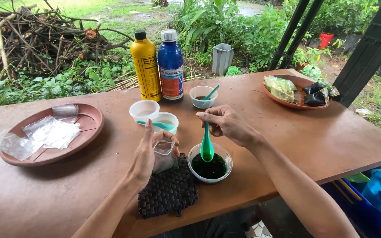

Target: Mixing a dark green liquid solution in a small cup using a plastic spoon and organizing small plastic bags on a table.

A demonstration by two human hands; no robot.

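Observation:
My left hand (148,154) holds a small clear plastic bag (164,152) open above a dark woven mat (168,191). My right hand (225,123) grips a green plastic spoon (207,147) by its handle, the bowl hanging just over a clear round cup of dark green-black material (210,167). That cup stands on the brown table (287,145) to the right of the mat.
Behind my hands are two small cups (144,110), one with a teal spoon (159,124), and a third cup (203,97). A yellow bottle (146,66) and a blue bottle (170,66) stand farther back. Clay plates hold empty bags (51,132) at left and filled packets (296,92) at right.

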